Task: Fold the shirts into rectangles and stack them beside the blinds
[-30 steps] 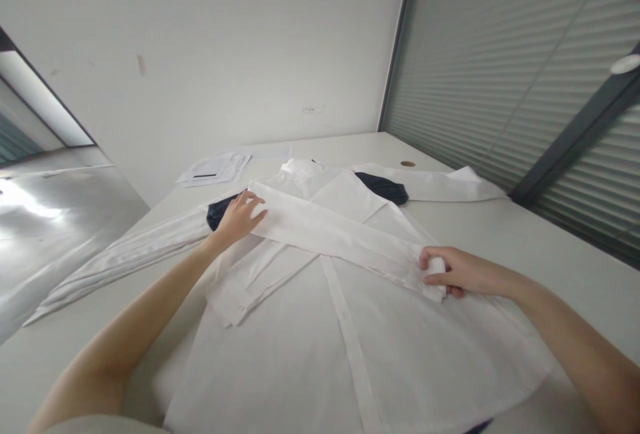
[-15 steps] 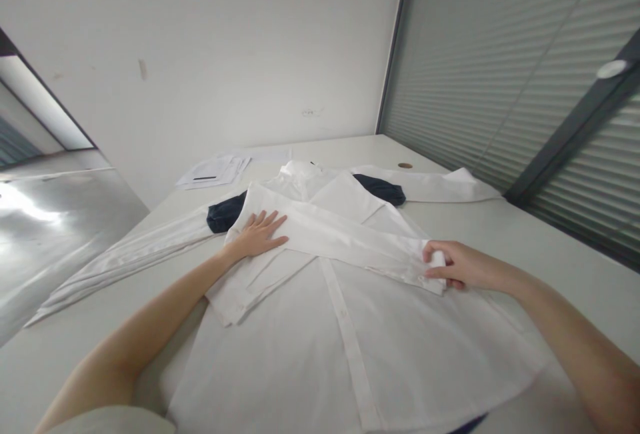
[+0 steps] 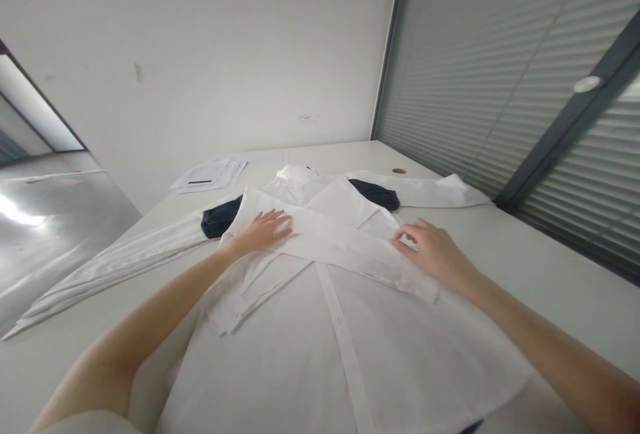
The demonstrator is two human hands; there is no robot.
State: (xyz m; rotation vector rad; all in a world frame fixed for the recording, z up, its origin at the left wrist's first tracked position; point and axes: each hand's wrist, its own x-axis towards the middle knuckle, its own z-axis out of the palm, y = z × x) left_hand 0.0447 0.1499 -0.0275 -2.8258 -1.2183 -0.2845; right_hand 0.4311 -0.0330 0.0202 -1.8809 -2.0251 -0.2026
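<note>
You face a plain white wall (image 3: 220,47) bearing a few smudges and faint marks. To your right, closed grey horizontal blinds (image 3: 460,87) hang at a dark-framed window (image 3: 565,121). Before you, a pale table (image 3: 325,152) extends to the wall and has a round hole (image 3: 399,171). At your left, the glossy grey floor (image 3: 55,221) reflects bright light.

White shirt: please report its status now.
Left hand flat on shirt, open. Right hand at upper sleeve's edge, fingers curled, grip unclear. Sleeves crossed over front. Nothing seen blocking hands.
</note>
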